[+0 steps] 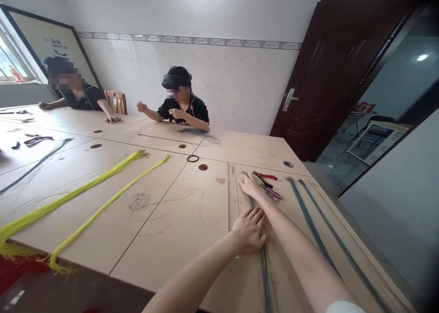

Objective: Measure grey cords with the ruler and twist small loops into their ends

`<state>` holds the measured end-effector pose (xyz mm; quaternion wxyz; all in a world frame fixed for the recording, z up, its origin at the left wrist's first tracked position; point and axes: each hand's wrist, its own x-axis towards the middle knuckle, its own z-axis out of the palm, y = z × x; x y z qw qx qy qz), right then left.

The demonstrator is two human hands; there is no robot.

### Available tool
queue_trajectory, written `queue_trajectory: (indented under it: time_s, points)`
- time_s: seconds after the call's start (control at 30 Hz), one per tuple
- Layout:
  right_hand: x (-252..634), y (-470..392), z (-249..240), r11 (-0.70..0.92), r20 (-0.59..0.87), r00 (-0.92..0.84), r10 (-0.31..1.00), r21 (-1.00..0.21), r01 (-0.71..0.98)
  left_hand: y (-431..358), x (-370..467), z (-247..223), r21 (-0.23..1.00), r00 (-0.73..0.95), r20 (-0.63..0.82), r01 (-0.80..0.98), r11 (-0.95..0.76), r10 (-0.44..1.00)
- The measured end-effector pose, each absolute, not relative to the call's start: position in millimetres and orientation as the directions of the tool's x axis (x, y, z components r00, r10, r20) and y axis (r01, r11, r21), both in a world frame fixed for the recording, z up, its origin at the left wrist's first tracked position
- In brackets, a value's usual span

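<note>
A bundle of dark grey-green threads (265,272) runs along the table toward its near edge. My left hand (249,230) lies flat over the bundle, fingers stretched out, beside a clear ruler (231,194). Farther up, my right hand (250,186) rests at the far end of the threads, close to some small metallic ends (244,172); its fingers look spread, and any small thing beneath them is hidden. Right of that hand lie red-handled pliers (267,176) and pink-handled scissors (274,193).
Teal thread bundles (308,217) lie at the right. Yellow thread bundles (85,187) stretch across the left, with loose threads (140,202) nearer the middle. A black ring (192,158) lies beyond. Two people sit across the table (192,276).
</note>
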<state>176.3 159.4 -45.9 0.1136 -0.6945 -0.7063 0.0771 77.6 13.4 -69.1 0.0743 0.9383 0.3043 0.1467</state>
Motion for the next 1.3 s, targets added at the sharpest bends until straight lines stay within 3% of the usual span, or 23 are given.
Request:
queue_trajectory:
  time_s: [0.43, 0.63, 0.83, 0.93, 1.1, 1.3]
  points:
    - [172.6, 170.9, -30.0, 0.088, 0.026, -0.085, 0.996, -0.221, 0.971, -22.9, 82.6, -65.5, 0.287, 0.786, 0.196, 0.526, -0.801, 0.586]
    - [182.6, 176.5, -26.7, 0.140, -0.019, -0.149, 0.989, -0.235, 0.962, -46.3, 86.8, -56.3, 0.349, 0.747, 0.256, 0.521, -0.779, 0.614]
    - [176.1, 168.5, -0.8, 0.154, 0.103, -0.133, 0.986, -0.228, 0.961, -53.1, 26.5, -30.4, 0.371, 0.706, 0.356, 0.495, -0.786, 0.612]
    - [156.6, 142.3, 13.1, 0.275, 0.131, -0.250, 0.959, -0.243, 0.930, -57.0, -20.3, -30.3, 0.412, 0.630, 0.357, 0.556, -0.722, 0.689]
    - [113.2, 77.7, 5.7, 0.598, -0.062, -0.654, 0.754, -0.348, 0.722, -59.6, -94.4, -42.9, 0.465, 0.373, 0.332, 0.735, -0.494, 0.866]
    - [72.0, 38.1, -21.5, 0.726, -0.038, -0.776, 0.629, -0.328, 0.604, -42.5, -159.6, -61.8, 0.434, -0.075, 0.353, 0.896, -0.092, 0.933]
